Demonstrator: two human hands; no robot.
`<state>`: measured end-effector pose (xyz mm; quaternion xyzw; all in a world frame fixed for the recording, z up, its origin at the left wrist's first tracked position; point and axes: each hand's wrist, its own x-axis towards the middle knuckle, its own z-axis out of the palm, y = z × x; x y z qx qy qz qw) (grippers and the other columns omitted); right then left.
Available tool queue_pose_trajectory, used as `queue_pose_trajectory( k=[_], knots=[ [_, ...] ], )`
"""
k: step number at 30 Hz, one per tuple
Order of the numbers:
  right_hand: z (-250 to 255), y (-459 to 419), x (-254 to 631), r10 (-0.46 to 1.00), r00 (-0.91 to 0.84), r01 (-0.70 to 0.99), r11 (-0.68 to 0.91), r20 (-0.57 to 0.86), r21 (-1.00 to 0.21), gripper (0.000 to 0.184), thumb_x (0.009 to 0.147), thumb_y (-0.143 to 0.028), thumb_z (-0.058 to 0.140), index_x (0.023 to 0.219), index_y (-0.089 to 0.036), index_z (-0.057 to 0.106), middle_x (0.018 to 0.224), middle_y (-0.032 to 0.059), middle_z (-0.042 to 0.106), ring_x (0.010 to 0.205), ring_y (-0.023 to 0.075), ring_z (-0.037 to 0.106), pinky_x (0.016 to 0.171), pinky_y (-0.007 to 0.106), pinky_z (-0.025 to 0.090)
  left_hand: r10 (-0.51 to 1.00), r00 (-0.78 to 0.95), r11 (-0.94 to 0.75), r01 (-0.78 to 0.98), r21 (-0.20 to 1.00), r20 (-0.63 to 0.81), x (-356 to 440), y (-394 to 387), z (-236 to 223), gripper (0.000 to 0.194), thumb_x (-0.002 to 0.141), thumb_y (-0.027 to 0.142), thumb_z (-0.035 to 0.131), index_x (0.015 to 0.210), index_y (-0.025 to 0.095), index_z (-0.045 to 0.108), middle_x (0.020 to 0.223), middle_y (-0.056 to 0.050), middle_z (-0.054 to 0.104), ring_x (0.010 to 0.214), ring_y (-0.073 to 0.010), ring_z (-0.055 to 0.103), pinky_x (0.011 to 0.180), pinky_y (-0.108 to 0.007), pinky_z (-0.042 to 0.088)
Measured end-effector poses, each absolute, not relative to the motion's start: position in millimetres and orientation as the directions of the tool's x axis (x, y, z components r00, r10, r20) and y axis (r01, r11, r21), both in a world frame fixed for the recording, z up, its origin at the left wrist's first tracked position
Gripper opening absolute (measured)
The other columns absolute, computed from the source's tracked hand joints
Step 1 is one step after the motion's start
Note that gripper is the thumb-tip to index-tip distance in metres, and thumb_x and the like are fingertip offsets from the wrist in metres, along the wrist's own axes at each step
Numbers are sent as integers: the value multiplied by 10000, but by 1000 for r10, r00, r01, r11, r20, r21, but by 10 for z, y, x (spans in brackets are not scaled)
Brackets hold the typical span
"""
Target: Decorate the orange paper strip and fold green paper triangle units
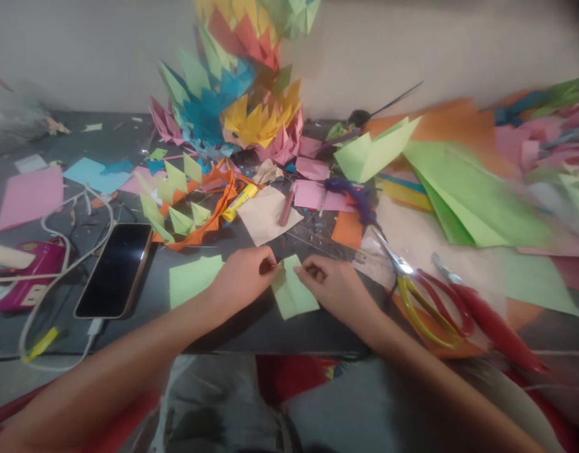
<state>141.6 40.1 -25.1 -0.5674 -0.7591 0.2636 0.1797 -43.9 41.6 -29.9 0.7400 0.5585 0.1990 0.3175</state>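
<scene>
A small light green paper (295, 294) with a crease down it lies at the table's front, between my two hands. My left hand (249, 275) pinches its upper left edge, fingers curled. On the opposite side my right hand (329, 284) has its fingertips pressed together at the paper's right edge. Another light green paper square (195, 277) rests flat on the table, partly beneath my left hand and forearm. Beyond the hands sit a beige paper (265, 217), a yellow glue stick (239, 202) and an orange folded-paper ring (199, 238) with green points.
A phone (114, 270) on a white charging cable (88, 343) lies left. Scissors (425, 302), a red-handled tool (496, 324) and a purple-blue glue gun (355, 195) are at right. Behind stands a tall stack of colourful folded paper (242, 82). Large green sheets (468, 195) spread rightward.
</scene>
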Motion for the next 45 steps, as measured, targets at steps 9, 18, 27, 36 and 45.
queue_pose_trajectory(
  k=[9, 18, 27, 36, 45],
  knots=[
    [-357, 420, 1400, 929, -326, 872, 367, 175, -324, 120, 832, -245, 554, 739, -172, 576, 676, 4, 596, 575, 129, 550, 517, 222, 341, 968, 244, -198, 883, 426, -55, -442, 442, -262, 256, 781, 440, 590, 696, 205, 536, 709, 14, 627, 647, -160, 558, 540, -252, 303],
    [-400, 175, 1467, 793, -494, 779, 586, 358, -223, 225, 913, -192, 448, 1071, -178, 607, 1002, 49, 684, 879, 167, 628, 734, 260, 489, 978, 203, -166, 895, 415, -48, -393, 392, -263, 226, 773, 408, 595, 707, 211, 504, 662, 34, 589, 615, -146, 557, 505, -245, 265],
    [-388, 227, 1503, 763, -489, 656, 641, 423, -399, 271, 917, -182, 413, 900, -153, 682, 891, 79, 692, 813, 174, 648, 725, 301, 556, 918, 346, -389, 881, 270, 193, -399, 347, -363, 186, 835, 349, 552, 741, 194, 510, 719, 7, 606, 681, -159, 577, 530, -248, 308],
    [-528, 224, 1557, 777, -513, 613, 629, 364, -478, 240, 909, -172, 424, 962, -181, 658, 971, 65, 673, 892, 183, 643, 784, 306, 555, 765, 556, -634, 740, 225, 325, -452, 313, -415, 102, 865, 176, 492, 833, 166, 588, 845, -27, 647, 777, -160, 591, 678, -264, 449],
    [-451, 249, 1577, 753, -529, 565, 656, 391, -500, 260, 916, -156, 406, 1027, -159, 642, 958, 67, 687, 878, 158, 645, 795, 276, 550, 666, 654, -742, 631, 227, 359, -497, 359, -376, 170, 893, 212, 472, 887, 157, 633, 922, -51, 679, 840, -180, 616, 735, -312, 519]
  ],
)
